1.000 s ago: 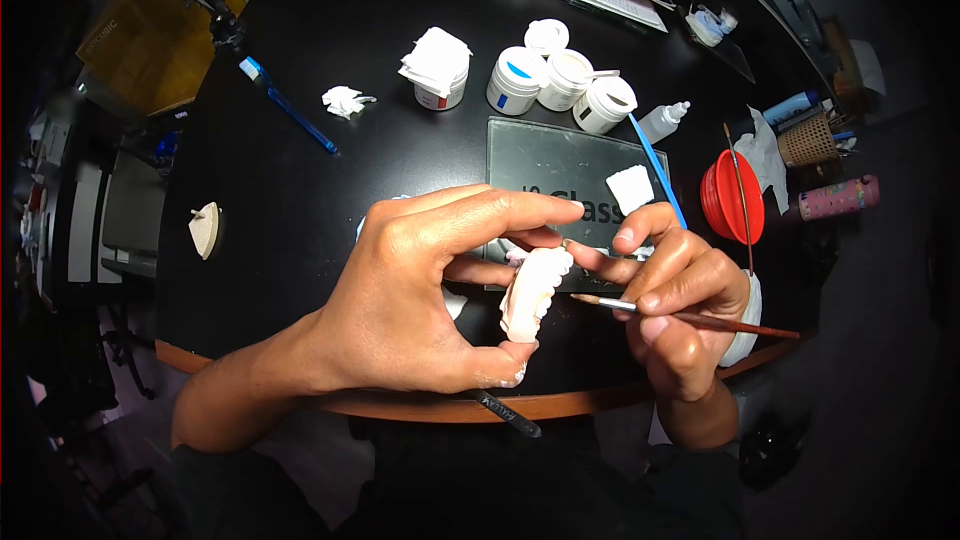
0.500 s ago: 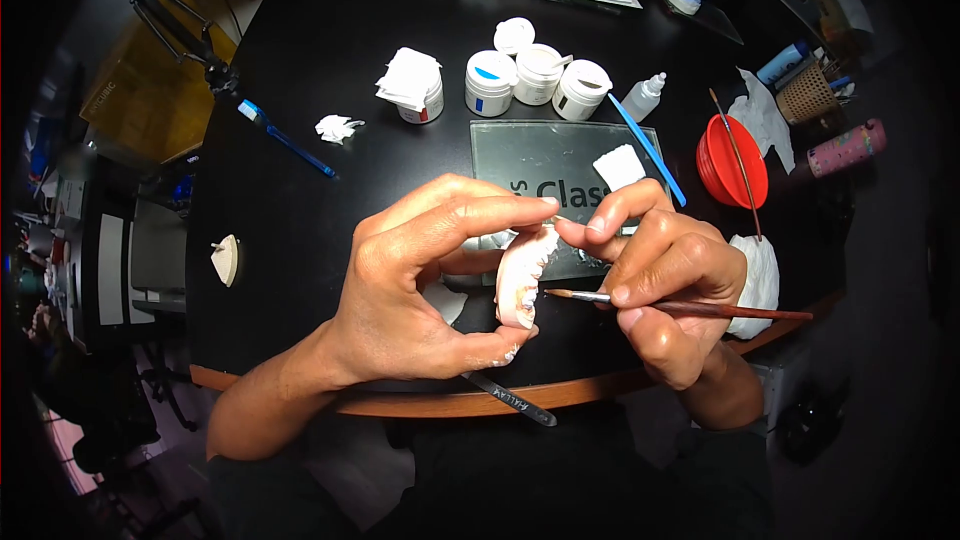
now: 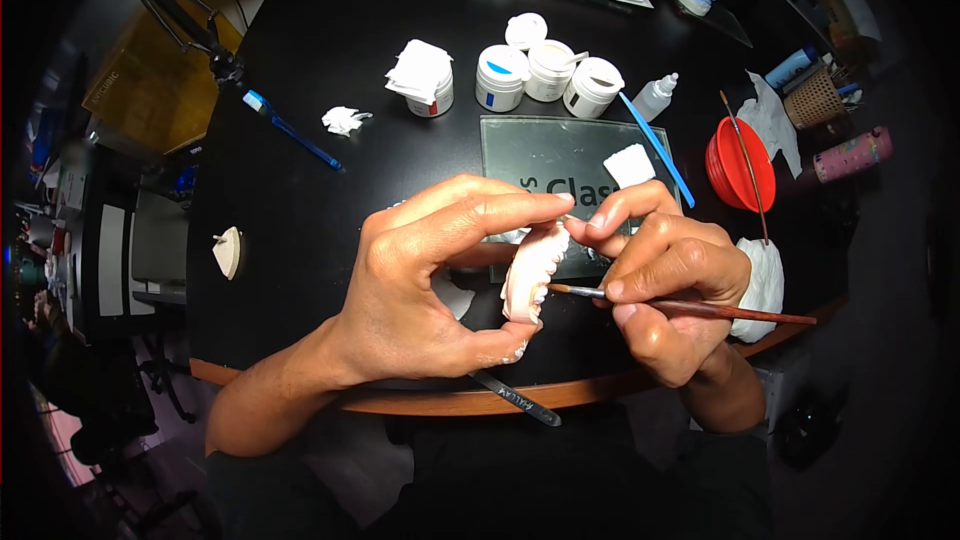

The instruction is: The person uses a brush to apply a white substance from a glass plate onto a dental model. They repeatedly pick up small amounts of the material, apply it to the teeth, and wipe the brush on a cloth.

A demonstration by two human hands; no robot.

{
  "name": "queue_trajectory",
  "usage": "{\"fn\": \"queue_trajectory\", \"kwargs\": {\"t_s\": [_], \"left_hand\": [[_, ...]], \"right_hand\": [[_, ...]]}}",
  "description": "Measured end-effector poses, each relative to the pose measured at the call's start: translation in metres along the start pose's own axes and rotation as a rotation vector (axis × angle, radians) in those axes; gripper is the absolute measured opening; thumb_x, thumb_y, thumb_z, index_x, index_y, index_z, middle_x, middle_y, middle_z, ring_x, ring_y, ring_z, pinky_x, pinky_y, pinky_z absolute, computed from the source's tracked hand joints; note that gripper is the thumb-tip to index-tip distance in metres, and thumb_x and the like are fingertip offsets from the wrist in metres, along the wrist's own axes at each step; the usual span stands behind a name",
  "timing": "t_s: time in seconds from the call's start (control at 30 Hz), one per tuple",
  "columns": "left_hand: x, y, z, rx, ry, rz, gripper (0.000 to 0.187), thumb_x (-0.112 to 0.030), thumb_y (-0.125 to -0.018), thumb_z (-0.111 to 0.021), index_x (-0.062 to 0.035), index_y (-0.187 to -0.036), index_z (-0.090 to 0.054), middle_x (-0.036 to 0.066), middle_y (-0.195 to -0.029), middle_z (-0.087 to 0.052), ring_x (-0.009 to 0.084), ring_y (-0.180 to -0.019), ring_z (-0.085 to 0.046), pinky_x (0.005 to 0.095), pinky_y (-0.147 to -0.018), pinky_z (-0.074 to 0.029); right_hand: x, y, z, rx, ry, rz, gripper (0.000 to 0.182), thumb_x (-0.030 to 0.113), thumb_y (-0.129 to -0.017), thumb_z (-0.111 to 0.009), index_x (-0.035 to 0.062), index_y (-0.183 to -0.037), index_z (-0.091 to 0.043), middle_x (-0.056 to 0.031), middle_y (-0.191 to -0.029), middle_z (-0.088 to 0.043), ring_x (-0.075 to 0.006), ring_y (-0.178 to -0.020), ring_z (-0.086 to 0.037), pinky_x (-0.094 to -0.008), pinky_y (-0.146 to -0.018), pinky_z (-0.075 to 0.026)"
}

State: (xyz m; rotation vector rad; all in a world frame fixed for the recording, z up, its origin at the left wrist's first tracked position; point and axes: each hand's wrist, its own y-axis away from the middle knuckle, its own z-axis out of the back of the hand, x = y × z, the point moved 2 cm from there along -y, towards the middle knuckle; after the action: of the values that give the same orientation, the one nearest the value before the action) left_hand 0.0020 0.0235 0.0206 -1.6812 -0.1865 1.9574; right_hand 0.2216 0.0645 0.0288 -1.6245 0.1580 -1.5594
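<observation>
Between thumb and fingers, my left hand (image 3: 420, 280) holds a pale dental model (image 3: 527, 275) on its side, its row of teeth facing right. White residue marks the thumb tip. My right hand (image 3: 675, 285) grips a fine paintbrush (image 3: 700, 308) with a reddish-brown handle like a pen. The bristle tip is right at the teeth, and my right fingertips come close to the model's upper end. Under the hands lies a glass slab (image 3: 515, 145) with printed lettering, partly hidden, bearing a folded white pad (image 3: 629, 166).
Behind the slab are several white jars (image 3: 500, 90) and a small dropper bottle (image 3: 656, 98). A blue stick (image 3: 660, 152) crosses the slab's right edge. To the right, another brush rests across a red bowl (image 3: 728, 175). A labelled metal tool (image 3: 515, 398) overhangs the table's front edge.
The brush tip has come from just off the model to right at its teeth. The model has turned slightly, showing more of the tooth row. The whole view has shifted a little.
</observation>
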Motion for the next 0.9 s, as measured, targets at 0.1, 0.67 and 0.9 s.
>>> {"fn": "queue_trajectory", "kwargs": {"t_s": [0.1,0.67,0.9], "left_hand": [[0.0001,0.0001,0.0003,-0.009,-0.007,0.008,0.073,0.007,-0.066,-0.088,0.0038,-0.135,-0.063,0.019,-0.123,-0.064,0.0263,-0.117,-0.069,0.0408,-0.1,-0.064],[0.0013,0.0006,0.0006,-0.005,-0.003,0.016,0.075,0.005,-0.066,-0.089,0.0037,-0.136,-0.063,0.018,-0.122,-0.064,0.0266,-0.116,-0.069,0.0405,-0.1,-0.064],[-0.0008,-0.001,-0.0003,0.014,0.105,0.119,0.08,0.002,-0.064,-0.093,0.0051,-0.137,-0.061,0.016,-0.123,-0.061,0.0213,-0.117,-0.066,0.035,-0.096,-0.065]], "right_hand": [[-0.0002,0.0009,0.0008,0.006,-0.003,-0.021,0.017,-0.003,-0.06,-0.063,0.0002,-0.075,-0.07,-0.0088,-0.064,-0.066,-0.026,-0.074,-0.07,-0.0433,-0.088,-0.056],[0.0026,0.0023,0.0023,0.025,0.0,-0.072,0.015,-0.005,-0.063,-0.063,0.0006,-0.076,-0.067,-0.0097,-0.069,-0.067,-0.0331,-0.091,-0.071,-0.0422,-0.086,-0.059],[-0.0016,0.0063,-0.0005,-0.119,-0.213,-0.146,0.008,-0.004,-0.074,-0.059,-0.0031,-0.079,-0.065,-0.0125,-0.07,-0.065,-0.0324,-0.1,-0.067,-0.047,-0.091,-0.064]]}}
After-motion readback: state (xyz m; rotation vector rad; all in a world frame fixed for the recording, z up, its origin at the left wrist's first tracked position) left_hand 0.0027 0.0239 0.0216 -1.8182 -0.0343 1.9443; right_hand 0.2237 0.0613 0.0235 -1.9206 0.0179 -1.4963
